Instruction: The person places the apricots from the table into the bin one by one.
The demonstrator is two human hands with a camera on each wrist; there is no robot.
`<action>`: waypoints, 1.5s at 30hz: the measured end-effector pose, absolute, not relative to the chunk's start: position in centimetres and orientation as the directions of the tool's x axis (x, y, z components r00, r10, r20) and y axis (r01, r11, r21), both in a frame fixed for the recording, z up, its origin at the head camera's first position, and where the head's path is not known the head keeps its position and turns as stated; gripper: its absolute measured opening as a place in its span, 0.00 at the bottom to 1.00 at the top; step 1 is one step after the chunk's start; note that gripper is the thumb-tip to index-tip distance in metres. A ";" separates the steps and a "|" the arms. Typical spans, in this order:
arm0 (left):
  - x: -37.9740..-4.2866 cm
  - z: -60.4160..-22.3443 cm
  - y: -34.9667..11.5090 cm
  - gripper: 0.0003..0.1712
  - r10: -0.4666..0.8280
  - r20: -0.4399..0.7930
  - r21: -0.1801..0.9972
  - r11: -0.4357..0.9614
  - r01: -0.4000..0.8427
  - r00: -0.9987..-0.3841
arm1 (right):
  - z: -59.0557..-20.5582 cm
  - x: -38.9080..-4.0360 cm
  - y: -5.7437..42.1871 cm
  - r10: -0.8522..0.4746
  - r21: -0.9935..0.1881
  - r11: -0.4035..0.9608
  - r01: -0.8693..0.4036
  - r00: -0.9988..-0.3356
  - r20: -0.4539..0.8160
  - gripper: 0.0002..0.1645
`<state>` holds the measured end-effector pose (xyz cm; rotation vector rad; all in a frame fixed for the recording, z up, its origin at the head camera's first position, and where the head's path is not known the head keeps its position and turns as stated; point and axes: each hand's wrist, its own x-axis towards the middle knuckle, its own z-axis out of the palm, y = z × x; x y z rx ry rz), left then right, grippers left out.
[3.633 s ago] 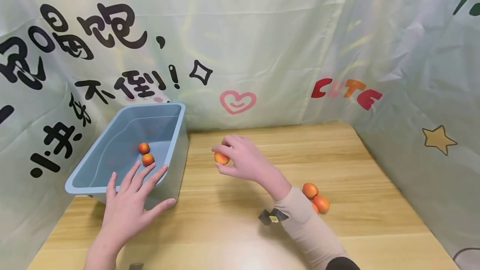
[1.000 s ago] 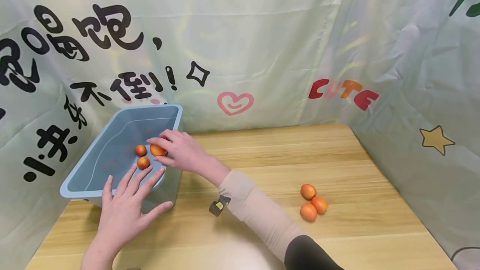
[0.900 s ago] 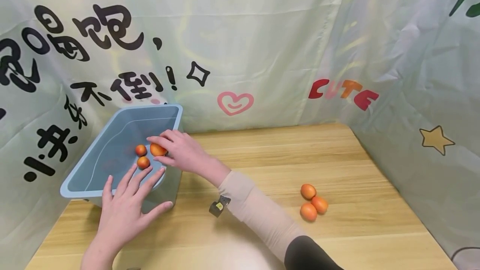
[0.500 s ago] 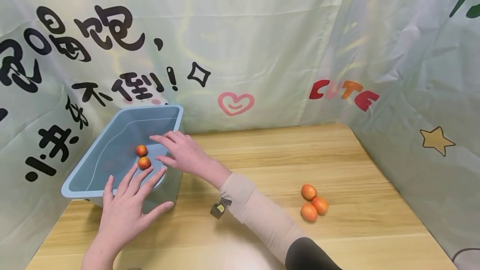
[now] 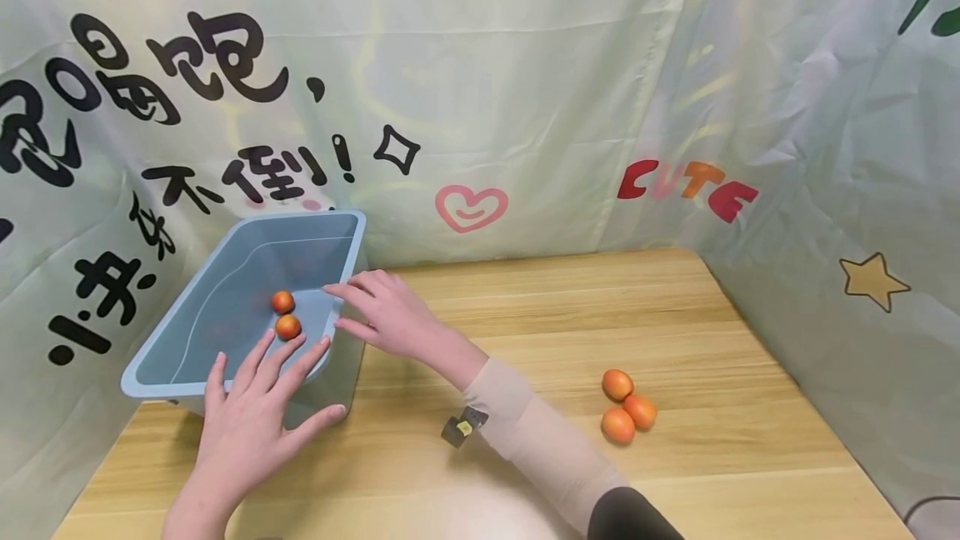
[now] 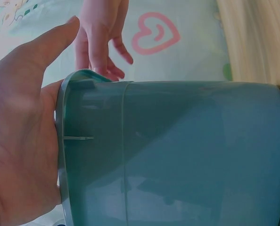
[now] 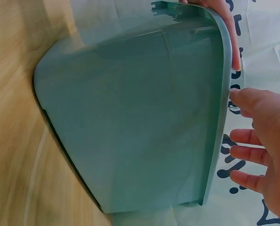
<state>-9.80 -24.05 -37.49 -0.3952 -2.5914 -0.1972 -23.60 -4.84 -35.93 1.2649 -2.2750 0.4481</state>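
Note:
A blue plastic bin (image 5: 180,382) stands at the left of the table, and two small orange-red fruits (image 5: 288,326) show on its floor. My left hand (image 5: 251,432) lies with spread fingers across the bin's near rim; in the left wrist view its palm (image 6: 22,141) is against the rim. Over the bin's right rim is my right hand (image 5: 393,315), its fingers loosely extended and nothing between them. The right wrist view shows the right hand's fingers (image 7: 248,153) just beyond the rim. Part of the bin's floor is hidden by its near right wall.
Three more orange-red fruits (image 5: 618,424) sit close together on the wooden table (image 5: 720,457), to the right of my right forearm. A printed cloth (image 5: 555,107) hangs behind the table and along its sides. A small dark wrist camera (image 5: 463,427) juts from the right sleeve.
My right hand carried a fruit leftward to the bin and let go of it inside; that fruit is out of sight. The hand has since drawn back right to the rim. The left hand stays.

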 end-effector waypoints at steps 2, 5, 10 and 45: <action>-9.8 -37.5 -24.1 0.50 0.243 0.512 0.060 0.947 0.316 -0.824 | -36.1 -23.4 -4.4 -0.694 -0.045 0.518 -0.854 -0.451 0.562 0.28; -9.9 -37.5 -24.1 0.50 0.247 0.527 0.052 0.946 0.321 -0.813 | -36.3 -23.2 -3.7 -0.688 -0.049 0.521 -0.852 -0.453 0.567 0.27; -9.9 -37.6 -24.1 0.49 0.248 0.532 0.049 0.946 0.322 -0.809 | -36.8 -22.8 -2.4 -0.672 -0.076 0.527 -0.846 -0.470 0.573 0.26; -9.7 -37.5 -24.1 0.49 0.229 0.507 0.083 0.947 0.312 -0.831 | -39.1 -20.7 8.8 -0.532 -0.192 0.665 -0.721 -0.638 0.557 0.23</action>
